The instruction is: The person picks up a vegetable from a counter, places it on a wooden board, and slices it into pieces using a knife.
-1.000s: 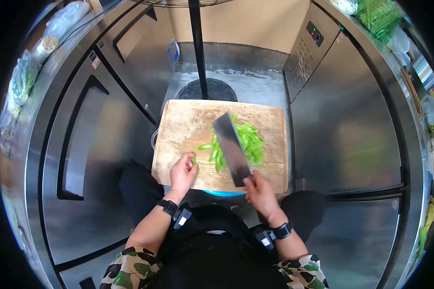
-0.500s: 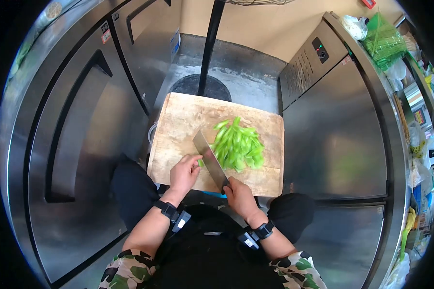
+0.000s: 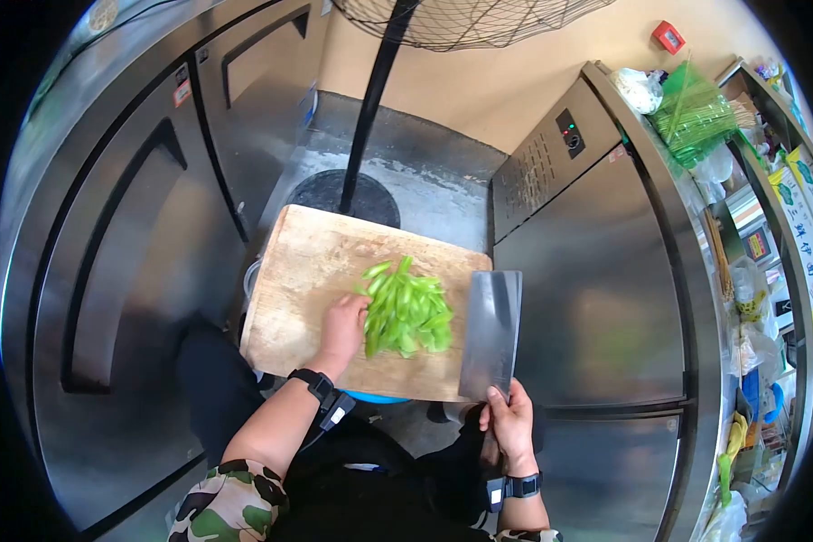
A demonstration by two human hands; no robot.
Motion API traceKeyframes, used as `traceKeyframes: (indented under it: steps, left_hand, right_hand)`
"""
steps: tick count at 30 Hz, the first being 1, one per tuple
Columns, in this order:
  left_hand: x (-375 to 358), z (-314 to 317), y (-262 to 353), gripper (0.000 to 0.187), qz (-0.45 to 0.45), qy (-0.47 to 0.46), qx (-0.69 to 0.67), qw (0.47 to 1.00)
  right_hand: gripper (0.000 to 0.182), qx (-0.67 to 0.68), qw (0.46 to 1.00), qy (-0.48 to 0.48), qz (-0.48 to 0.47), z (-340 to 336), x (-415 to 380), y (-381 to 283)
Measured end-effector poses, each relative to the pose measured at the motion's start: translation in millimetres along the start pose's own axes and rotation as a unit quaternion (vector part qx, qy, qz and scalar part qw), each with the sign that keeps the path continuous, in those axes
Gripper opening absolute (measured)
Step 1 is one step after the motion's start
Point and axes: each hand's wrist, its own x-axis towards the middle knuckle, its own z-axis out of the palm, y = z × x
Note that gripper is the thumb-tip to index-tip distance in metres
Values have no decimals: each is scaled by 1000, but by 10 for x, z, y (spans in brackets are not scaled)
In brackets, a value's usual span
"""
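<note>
A pile of sliced light-green vegetable (image 3: 408, 307) lies on a wooden cutting board (image 3: 285, 280). My left hand (image 3: 341, 330) rests at the pile's left side, fingertips against the slices; its fingers are a little curved and not closed on anything. My right hand (image 3: 511, 417) grips a cleaver (image 3: 490, 330) near the heel of the blade, the thumb lying on the metal. The broad blade shows its flat face and points away from me over the board's right edge, apart from the slices. Most of the handle is hidden behind my hand.
Steel cabinets stand on the left (image 3: 144, 271) and right (image 3: 596, 289). Beyond the board is a fan stand with a black pole (image 3: 370, 117) and round base (image 3: 303, 190). Part of a blue container (image 3: 375, 397) shows under the board. Bags and packages (image 3: 691, 113) crowd the right counter.
The cleaver has moved right from beside the pile to the board's right edge, turning its flat face up. My left hand has moved forward against the slices. The camera view has shifted.
</note>
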Motion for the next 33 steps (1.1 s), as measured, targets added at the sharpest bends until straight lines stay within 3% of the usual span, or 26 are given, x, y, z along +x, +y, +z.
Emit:
traceKeyframes:
  steps: [4,7,8,11,15,17,19,21,23,27,33]
  left_hand:
    - [134,153,112,28,-57,-37,-43,997]
    - [285,30,-9,33,5,62,65,996]
    - [332,23,-75,39,3,54,94,994]
    - [484,-42,40,42,-63,-62,183,979]
    - [519,73,78,44,-90,-170,113,975]
    - [462,129,-30,45,-94,-210,36,973]
    - [373,67,-17,46,-53,-123,2,991]
    - [248,-74,52,47,-21,-63,-3,998]
    - [129,-332,77,48,3,-28,23,999]
    - [-296,-513,-268,48,-52,-77,-22,995]
    - [-281,-237,-303,46,5,-46,-52,998]
  right_hand:
    - [7,11,999,54,1,-320,4,30]
    - [8,19,997,72,12,-406,16,75]
    - [10,26,997,73,12,-422,39,118]
    - [8,15,997,72,37,-394,117,200]
    - [7,-43,996,71,36,-286,241,157]
    - [9,-216,969,80,-87,-290,475,389]
    - [14,-347,913,102,-188,-170,634,374]
    - [22,-422,872,144,-201,68,789,304]
    - [29,-387,894,131,-185,254,955,284]
    - [38,-475,844,122,-219,384,1309,619]
    - [36,-518,827,96,-197,468,1274,693]
